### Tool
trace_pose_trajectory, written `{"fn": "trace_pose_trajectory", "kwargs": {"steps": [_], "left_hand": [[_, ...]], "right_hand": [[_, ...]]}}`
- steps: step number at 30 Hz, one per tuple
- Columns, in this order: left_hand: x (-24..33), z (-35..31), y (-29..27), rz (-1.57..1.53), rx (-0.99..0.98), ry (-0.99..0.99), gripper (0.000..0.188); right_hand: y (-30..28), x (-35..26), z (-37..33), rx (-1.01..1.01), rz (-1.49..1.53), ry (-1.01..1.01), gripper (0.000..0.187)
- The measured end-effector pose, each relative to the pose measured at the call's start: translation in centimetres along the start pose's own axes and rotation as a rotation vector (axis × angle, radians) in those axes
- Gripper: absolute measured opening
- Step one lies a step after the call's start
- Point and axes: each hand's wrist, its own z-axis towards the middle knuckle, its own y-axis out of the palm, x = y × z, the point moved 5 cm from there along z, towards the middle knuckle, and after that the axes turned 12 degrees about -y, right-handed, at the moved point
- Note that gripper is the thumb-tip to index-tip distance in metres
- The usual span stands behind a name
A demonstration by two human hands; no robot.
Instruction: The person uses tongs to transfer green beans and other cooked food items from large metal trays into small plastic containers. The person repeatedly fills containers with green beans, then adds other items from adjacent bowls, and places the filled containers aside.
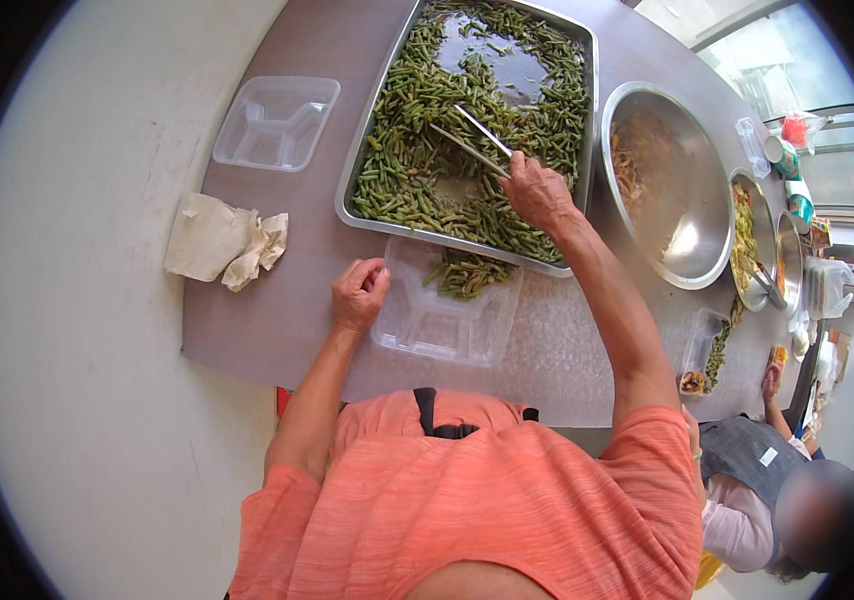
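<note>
My right hand (539,192) grips metal tongs (484,140), their tips spread among the cut green beans (412,165). The beans fill a large rectangular metal tray (594,100), with liquid showing at its far end. In front of the tray lies a clear plastic compartment container (437,325), with a small heap of beans (472,276) in its far part. My left hand (359,294) is closed at the container's left edge, fingers curled against the rim; the fingertips are partly hidden.
Left of the tray lies another clear compartment container (282,125), near crumpled brown paper (222,238). To the right stand a big steel bowl (697,235) with some food and a bowl of mixed vegetables (744,235). A filled container (707,355) sits near a co-worker (747,490).
</note>
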Motion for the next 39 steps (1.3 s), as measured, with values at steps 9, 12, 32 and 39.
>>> {"fn": "trace_pose_trajectory", "kwargs": {"steps": [9, 12, 32, 39], "left_hand": [[-0.3, 0.0, 0.1, -0.042, 0.013, 0.002, 0.01], [-0.1, 0.0, 0.2, -0.038, 0.012, 0.031, 0.011], [-0.1, 0.2, 0.3, -0.032, -0.044, 0.113, 0.013], [-0.2, 0.0, 0.2, -0.017, -0.035, 0.098, 0.014]], "right_hand": [[0.0, -1.3, -4.9, 0.016, 0.542, 0.239, 0.03], [0.1, -1.5, -7.5, -0.076, 1.02, 0.425, 0.035], [-4.2, -11.1, -15.0, -0.082, -0.046, -0.255, 0.039], [-6.5, -11.1, -17.1, -0.081, 0.042, -0.191, 0.033]]}}
